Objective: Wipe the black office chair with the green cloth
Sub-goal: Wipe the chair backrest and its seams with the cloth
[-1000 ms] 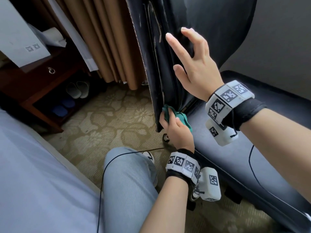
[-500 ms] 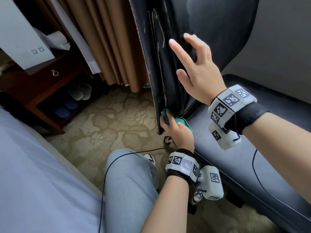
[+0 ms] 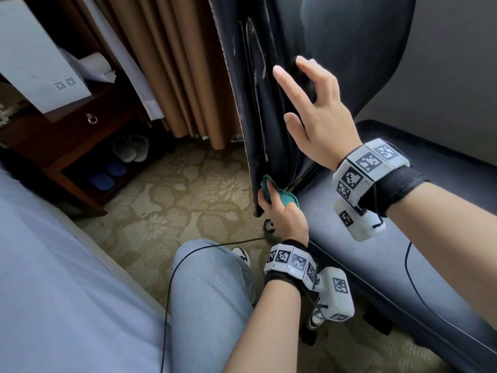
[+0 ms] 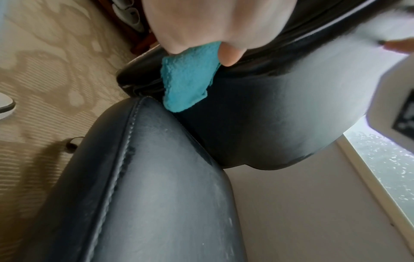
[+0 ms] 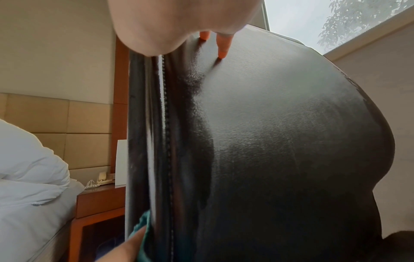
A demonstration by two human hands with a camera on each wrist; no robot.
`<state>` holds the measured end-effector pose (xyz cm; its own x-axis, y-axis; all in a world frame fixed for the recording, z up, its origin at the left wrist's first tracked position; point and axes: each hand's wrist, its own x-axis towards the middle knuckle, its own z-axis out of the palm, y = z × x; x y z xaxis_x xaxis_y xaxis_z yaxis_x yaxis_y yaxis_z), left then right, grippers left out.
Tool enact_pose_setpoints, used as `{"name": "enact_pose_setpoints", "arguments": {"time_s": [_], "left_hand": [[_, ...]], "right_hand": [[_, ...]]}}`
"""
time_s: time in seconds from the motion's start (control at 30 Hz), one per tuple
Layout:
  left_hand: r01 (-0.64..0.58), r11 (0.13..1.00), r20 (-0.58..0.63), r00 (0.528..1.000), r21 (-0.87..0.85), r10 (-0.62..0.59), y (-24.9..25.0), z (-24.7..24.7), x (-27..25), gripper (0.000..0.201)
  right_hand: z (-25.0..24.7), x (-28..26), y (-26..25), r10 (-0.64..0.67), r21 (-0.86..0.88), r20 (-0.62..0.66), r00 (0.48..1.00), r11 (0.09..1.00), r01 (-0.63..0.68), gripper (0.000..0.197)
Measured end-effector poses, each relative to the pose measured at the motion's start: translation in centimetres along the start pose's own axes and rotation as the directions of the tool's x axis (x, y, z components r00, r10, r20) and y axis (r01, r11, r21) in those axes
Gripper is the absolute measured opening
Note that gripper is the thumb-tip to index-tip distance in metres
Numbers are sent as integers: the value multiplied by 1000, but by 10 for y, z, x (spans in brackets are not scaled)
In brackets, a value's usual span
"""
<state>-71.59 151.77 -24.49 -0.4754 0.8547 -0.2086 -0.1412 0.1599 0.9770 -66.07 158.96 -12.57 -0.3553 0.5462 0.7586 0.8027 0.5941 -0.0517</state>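
Soft daylight from window (image 5: 336, 17); wrist views blurred close-up, edges warped.

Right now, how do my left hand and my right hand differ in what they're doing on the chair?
The left hand grips the green cloth low at the backrest's side edge, by the seat; the right hand holds nothing and sits higher up. The left hand's fingers curl round the cloth; the right hand's fingers are spread, fingertips touching the backrest. Both are on the black office chair.

Bunched green cloth (image 3: 279, 196) against black chair (image 3: 293, 84)
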Motion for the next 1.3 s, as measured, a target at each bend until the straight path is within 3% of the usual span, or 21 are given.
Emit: {"name": "enact_pose_setpoints", "arguments": {"time_s": [0.13,0.27,0.43,0.67,0.87,1.0,1.2,1.3], "left_hand": [[-6,988,10,1000,-157,8,18,0,-5,66],[-238,946,-23,971,-218,239,49,1,-2,75],[-410,912,5,912,-29,410,44,-2,-2,77],[-319,936,43,948,147,316,14,-5,-2,78],[-230,973,79,971,29,227,26,-5,-7,76],[-409,910,27,913,67,408,55,-5,-2,76],[-491,868,-79,865,74,496,85,2,0,70],[-430,895,-59,896,121,439,64,0,0,69]], "right_hand": [[-1,0,-1,7,13,-2,1000,1000,-7,55],[-2,1,-2,2,22,19,1000,1000,-3,56],[-2,2,-1,7,26,27,1000,1000,-7,56],[-1,1,-1,5,23,22,1000,1000,-5,54],[-3,2,-2,8,34,34,999,999,-9,55],[-5,2,-2,14,36,44,999,999,-16,55],[-7,1,-1,22,76,72,997,997,-27,59],[-9,2,-2,37,79,86,996,996,-44,59]]}}
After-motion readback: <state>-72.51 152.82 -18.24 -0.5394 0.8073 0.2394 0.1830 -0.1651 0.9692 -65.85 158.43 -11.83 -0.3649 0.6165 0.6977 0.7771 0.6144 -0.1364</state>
